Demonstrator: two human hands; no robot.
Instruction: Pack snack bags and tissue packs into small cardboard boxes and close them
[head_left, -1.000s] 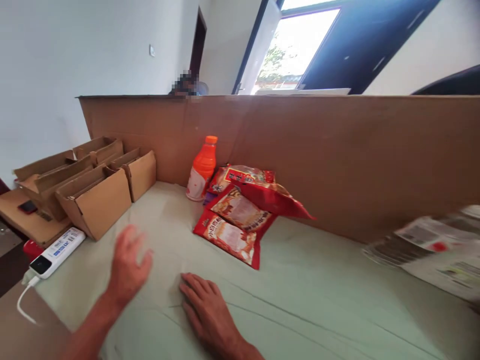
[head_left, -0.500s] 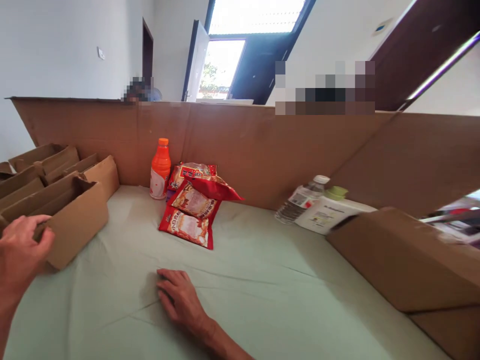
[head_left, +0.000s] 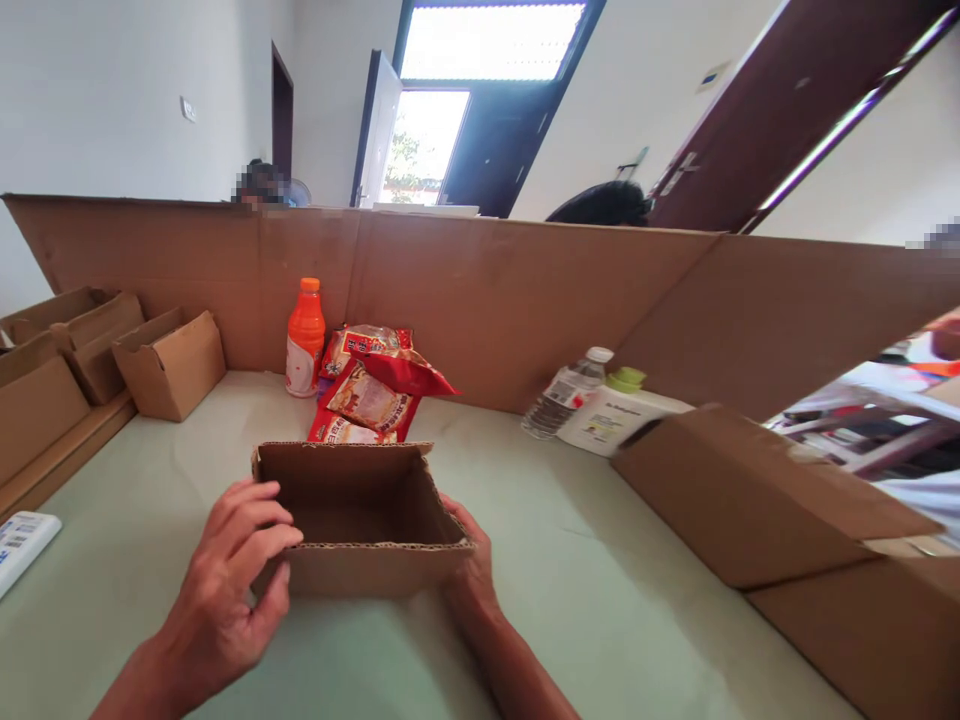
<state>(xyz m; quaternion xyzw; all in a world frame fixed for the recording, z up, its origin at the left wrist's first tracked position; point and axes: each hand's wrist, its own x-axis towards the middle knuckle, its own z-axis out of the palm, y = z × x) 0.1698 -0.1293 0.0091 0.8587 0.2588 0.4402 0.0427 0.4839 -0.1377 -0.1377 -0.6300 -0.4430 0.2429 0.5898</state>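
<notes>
An open-topped cardboard box is in front of me, its inside dark and bare where it shows. My left hand grips its left end, fingers over the rim and thumb against the near side. Around the right end, my right hand holds the box; most of its fingers are hidden behind the cardboard. Just beyond the box lie red snack packets, the nearest partly covered by its back wall. An orange drink bottle stands upright to their left.
More cardboard boxes line the left side, near a white object with printed labels. At the right, a clear water bottle leans beside a white jug. Large cardboard boxes flank them. A tall cardboard wall closes the back; people's heads show beyond it.
The cardboard box has moved from the left row to the middle of the table. My left hand came right with it, and my right hand now holds its other end.
</notes>
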